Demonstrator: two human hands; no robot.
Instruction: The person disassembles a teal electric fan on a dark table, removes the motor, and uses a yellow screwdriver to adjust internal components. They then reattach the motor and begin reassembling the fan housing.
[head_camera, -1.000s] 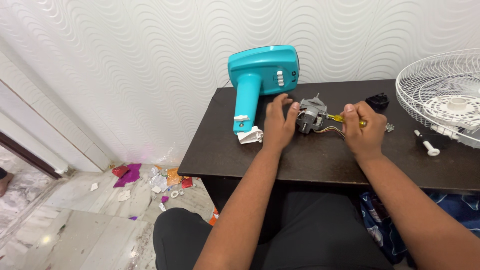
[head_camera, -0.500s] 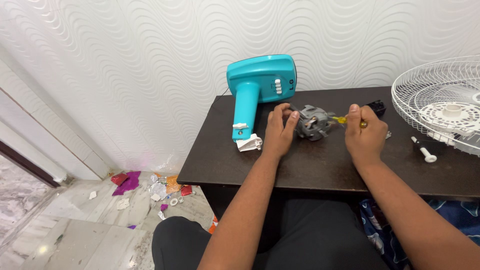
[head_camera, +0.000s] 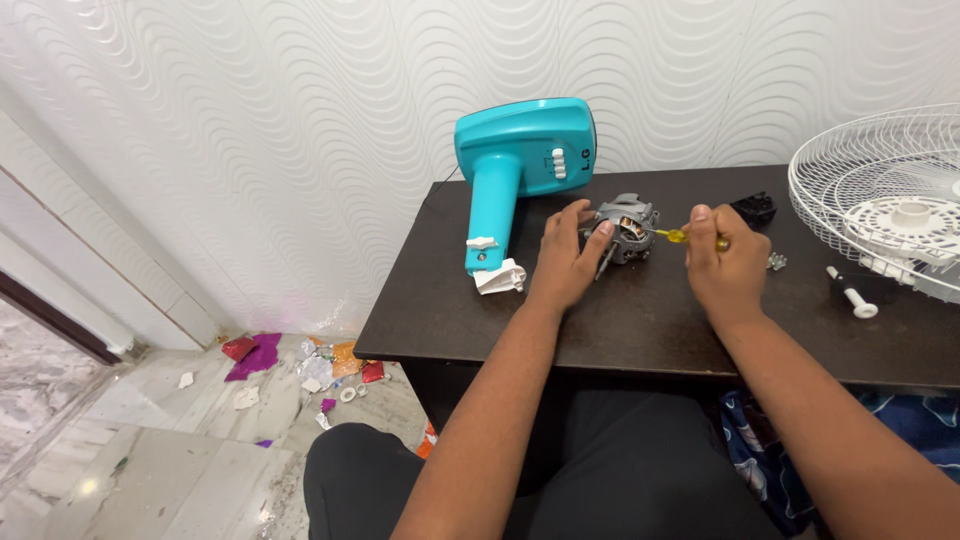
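Now, seated at the dark table, I hold my left hand against the small grey motor, fingers curled on its near side, while my right hand grips a yellow-handled screwdriver whose tip points into the motor. Both hands sit in much the same pose as half a second ago; the view has tilted slightly, so the teal fan body and the motor appear a little lower and further right than before, and the right hand is a touch closer to the motor.

The motor rests near the back of the table, just right of the fan body, which lies with its neck pointing toward the front edge and a white bracket at its end. The white wire fan guard fills the right end, overhanging the frame; a white knob lies just before it, and a black part sits behind my right hand. Bare tabletop stretches between my forearms and along the front edge. Scraps of coloured foil litter the floor to the left.
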